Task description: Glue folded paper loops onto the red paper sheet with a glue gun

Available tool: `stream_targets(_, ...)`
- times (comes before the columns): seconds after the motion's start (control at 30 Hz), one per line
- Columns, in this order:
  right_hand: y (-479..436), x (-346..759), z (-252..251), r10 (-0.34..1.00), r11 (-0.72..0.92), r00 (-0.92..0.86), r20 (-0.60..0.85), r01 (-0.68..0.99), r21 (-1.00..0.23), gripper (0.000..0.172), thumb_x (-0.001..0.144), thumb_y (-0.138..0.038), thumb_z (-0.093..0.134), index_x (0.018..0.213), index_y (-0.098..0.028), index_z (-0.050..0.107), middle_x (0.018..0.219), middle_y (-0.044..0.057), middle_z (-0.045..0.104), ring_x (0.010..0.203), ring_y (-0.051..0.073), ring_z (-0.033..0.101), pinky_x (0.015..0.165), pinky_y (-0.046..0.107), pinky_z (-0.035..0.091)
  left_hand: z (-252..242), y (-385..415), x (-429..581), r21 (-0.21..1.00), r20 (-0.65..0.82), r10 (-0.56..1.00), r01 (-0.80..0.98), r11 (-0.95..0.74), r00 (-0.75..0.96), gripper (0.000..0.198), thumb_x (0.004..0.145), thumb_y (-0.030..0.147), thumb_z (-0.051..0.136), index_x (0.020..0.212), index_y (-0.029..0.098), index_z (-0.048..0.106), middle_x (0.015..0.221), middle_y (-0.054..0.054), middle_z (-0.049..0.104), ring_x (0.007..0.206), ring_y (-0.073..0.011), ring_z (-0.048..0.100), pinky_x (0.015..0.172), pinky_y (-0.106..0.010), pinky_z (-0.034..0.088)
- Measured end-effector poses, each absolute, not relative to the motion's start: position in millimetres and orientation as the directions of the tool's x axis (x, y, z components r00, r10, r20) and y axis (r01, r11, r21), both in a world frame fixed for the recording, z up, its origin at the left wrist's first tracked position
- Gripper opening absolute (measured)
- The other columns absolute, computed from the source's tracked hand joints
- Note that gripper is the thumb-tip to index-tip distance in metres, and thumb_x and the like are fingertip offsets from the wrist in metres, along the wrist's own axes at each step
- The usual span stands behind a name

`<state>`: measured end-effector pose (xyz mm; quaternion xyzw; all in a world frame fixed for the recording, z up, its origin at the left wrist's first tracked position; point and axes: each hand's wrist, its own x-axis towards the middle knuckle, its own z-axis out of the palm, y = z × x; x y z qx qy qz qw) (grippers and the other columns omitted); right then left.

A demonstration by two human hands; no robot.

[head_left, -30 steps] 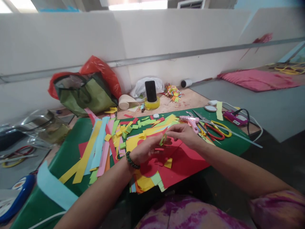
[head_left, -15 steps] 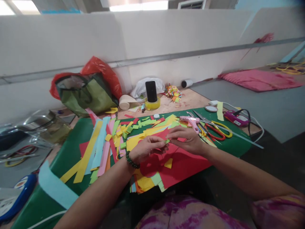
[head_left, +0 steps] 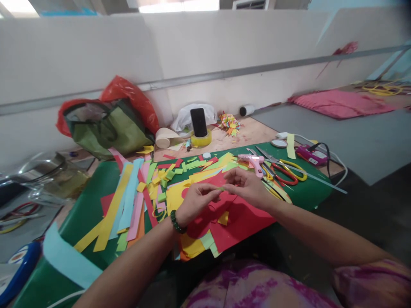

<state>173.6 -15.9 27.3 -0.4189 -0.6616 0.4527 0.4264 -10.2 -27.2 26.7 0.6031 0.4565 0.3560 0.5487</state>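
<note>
A small piece of green paper [head_left: 221, 188] is pinched between the fingertips of both hands, mostly covered by them. My left hand [head_left: 199, 200], with a dark green bead bracelet [head_left: 177, 222] at the wrist, closes on its left end. My right hand [head_left: 245, 187] grips the other end between thumb and fingers. Beneath both hands lies a large sheet of red paper [head_left: 247, 222], with a small yellow paper piece [head_left: 223, 218] on it. Yellow paper [head_left: 175, 194] shows left of the red sheet.
Coloured paper strips [head_left: 128, 205] and small folded pieces cover the green mat [head_left: 80, 201] at left. A pink glue gun [head_left: 252, 161] and scissors [head_left: 285, 174] lie at right. Behind stand a phone [head_left: 199, 122] in a yellow tape roll [head_left: 201, 139], a paper ornament [head_left: 230, 124] and a green bag [head_left: 111, 130].
My fingertips have come closer together around the green paper, so less of it shows. The right-hand fingers are more curled. The whole view has shifted slightly.
</note>
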Motion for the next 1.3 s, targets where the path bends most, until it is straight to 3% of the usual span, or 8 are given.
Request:
stream_targets(0.3,-17.4,178.6,20.2,0.934,0.301,-0.267,0.236,0.237,-0.924,0.016,0.077,-0.033,0.064,0.082,-0.020,0.056,0.075,0.000,0.062,0.064,0.013,0.058,0.057,0.027,0.048,18.5,-22.7,-12.8,0.950,0.018,0.946,0.290,-0.117,0.323,0.032,0.081,0.043,0.065,0.095,0.014,0.070,0.090,-0.010,0.071,0.080,-0.0198,0.064,0.076,-0.033,0.053)
stream_targets(0.43,-10.7,185.0,12.9,0.955,0.233,-0.255,0.152,0.326,-0.916,0.016,0.074,-0.029,0.063,0.086,-0.020,0.056,0.066,-0.002,0.061,0.061,0.014,0.059,0.057,0.027,0.045,16.3,-23.9,-14.1,0.662,0.366,0.886,0.590,-0.463,0.285,0.022,0.084,0.031,0.064,0.099,0.018,0.073,0.105,-0.012,0.068,0.100,-0.0252,0.059,0.092,-0.041,0.045)
stream_targets(0.53,-4.6,189.3,7.3,0.962,0.154,-0.267,0.051,0.379,-0.912,0.017,0.072,-0.027,0.062,0.085,-0.020,0.055,0.059,-0.003,0.060,0.057,0.015,0.059,0.055,0.027,0.043,14.7,-27.1,-10.3,0.522,0.366,0.839,0.658,-0.543,0.402,0.016,0.083,0.032,0.066,0.088,0.020,0.075,0.095,-0.010,0.070,0.094,-0.0260,0.059,0.092,-0.044,0.043)
stream_targets(0.7,-7.5,185.6,2.4,0.952,0.164,-0.293,0.087,0.249,-0.954,0.021,0.074,-0.033,0.064,0.089,-0.020,0.055,0.065,-0.002,0.062,0.060,0.015,0.060,0.056,0.027,0.045,12.0,-25.1,-4.1,0.840,0.128,0.931,0.461,-0.285,0.343,0.032,0.079,0.041,0.069,0.100,0.018,0.070,0.100,-0.010,0.071,0.091,-0.0233,0.063,0.080,-0.034,0.049)
stream_targets(0.87,-18.2,186.6,7.4,0.928,0.289,-0.313,0.201,0.267,-0.919,0.020,0.081,-0.038,0.062,0.092,-0.022,0.058,0.077,0.002,0.066,0.068,0.016,0.063,0.061,0.029,0.049,15.0,-21.6,-9.0,0.957,-0.122,0.911,0.289,0.003,0.394,0.031,0.076,0.045,0.068,0.073,0.014,0.065,0.066,-0.002,0.064,0.058,-0.0123,0.054,0.055,-0.024,0.043)
stream_targets(1.0,-17.9,219.4,22.7,0.948,0.316,-0.242,0.206,0.645,-0.696,0.030,0.088,-0.048,0.051,0.081,-0.022,0.062,0.075,0.004,0.068,0.067,0.018,0.061,0.058,0.029,0.042,17.0,-20.4,-12.6,0.946,-0.106,0.914,0.324,-0.028,0.391,0.026,0.079,0.041,0.064,0.074,0.016,0.061,0.068,-0.002,0.065,0.063,-0.0150,0.061,0.058,-0.024,0.045)
stream_targets(1.1,-9.1,251.5,28.3,0.982,-0.017,0.078,0.171,0.943,-0.334,0.041,0.089,-0.056,0.046,0.075,-0.021,0.064,0.071,0.007,0.067,0.064,0.022,0.060,0.055,0.030,0.034,14.1,-17.2,-12.0,0.798,-0.026,0.914,0.559,-0.225,0.404,0.018,0.084,0.028,0.059,0.071,0.016,0.063,0.070,-0.004,0.066,0.069,-0.0169,0.061,0.066,-0.028,0.046)
stream_targets(1.3,22.4,269.3,17.5,0.973,-0.222,0.227,0.032,0.968,-0.114,0.060,0.084,-0.072,0.040,0.084,-0.019,0.070,0.089,0.013,0.072,0.079,0.028,0.066,0.057,0.031,0.035,4.7,-13.0,-8.0,0.412,0.082,0.900,0.808,-0.421,0.427,0.015,0.085,0.028,0.062,0.078,0.020,0.072,0.083,-0.007,0.069,0.086,-0.0230,0.057,0.080,-0.037,0.039)
